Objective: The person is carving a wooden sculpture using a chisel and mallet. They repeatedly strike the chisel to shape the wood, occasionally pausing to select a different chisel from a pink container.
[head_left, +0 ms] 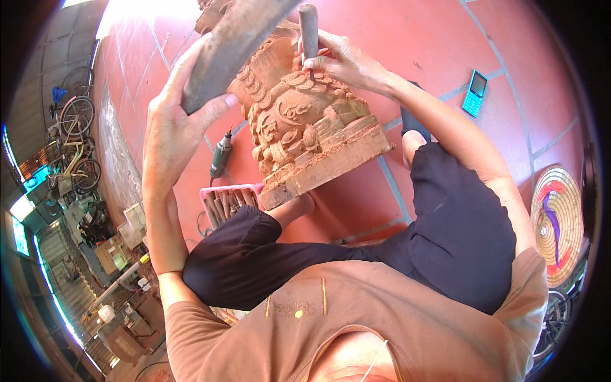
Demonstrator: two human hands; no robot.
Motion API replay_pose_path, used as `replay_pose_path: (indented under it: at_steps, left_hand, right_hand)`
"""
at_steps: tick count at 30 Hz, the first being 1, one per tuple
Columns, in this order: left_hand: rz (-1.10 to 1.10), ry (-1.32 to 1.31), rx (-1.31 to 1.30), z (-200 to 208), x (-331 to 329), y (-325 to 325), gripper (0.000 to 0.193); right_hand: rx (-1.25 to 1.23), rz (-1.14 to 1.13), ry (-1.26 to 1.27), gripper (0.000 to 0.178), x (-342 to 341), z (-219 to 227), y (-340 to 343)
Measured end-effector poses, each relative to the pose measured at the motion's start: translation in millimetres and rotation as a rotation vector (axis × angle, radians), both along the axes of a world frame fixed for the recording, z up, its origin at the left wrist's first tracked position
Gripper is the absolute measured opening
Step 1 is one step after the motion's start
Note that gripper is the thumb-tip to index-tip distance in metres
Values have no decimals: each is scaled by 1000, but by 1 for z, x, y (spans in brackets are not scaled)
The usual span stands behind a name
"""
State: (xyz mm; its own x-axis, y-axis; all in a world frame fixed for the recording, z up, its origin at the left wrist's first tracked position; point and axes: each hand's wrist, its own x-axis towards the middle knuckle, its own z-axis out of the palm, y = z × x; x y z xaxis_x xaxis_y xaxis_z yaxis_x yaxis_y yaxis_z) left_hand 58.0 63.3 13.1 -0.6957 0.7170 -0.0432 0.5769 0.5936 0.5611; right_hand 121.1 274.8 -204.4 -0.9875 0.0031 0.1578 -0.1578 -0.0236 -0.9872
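A reddish-brown wooden carving (296,118) on a square base stands tilted on the floor between my legs, its surface dense with scrolls and rounded relief. My right hand (353,63) grips a chisel (309,30) by its wooden handle, with the blade end down against the carving's upper right part. Raised at the upper left, my left hand (170,124) is wrapped round a long, flat, grey-brown wooden mallet (232,54). The mallet crosses in front of the carving's top and hides part of it; its far end runs out of the picture.
Left of the carving lies a green rotary tool (221,155). A pink tray (259,188) of wooden-handled tools stands by my left knee. On the red tiled floor (414,38) at right lies a mobile phone (475,93); a round woven mat (557,223) is farther right. Bicycles (77,118) stand far left.
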Motion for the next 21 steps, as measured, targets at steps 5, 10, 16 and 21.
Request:
replay_pose_path:
  at_steps: [5,10,16,21]
  left_hand:
    - [48,-92,214,-1,10,10,70]
    - [-60,69,-119,-9,3,8,73]
    - [83,-84,34,-7,0,-9,71]
    - [192,-184,89,0,2,-15,70]
  right_hand:
    - [-55,9,10,25,-2,5,0]
    - [-43,-69,28,17,0,0,-3]
    - [-301,22,-148,18,6,-5,13]
    - [-240,-48,-145,22,8,-10,29]
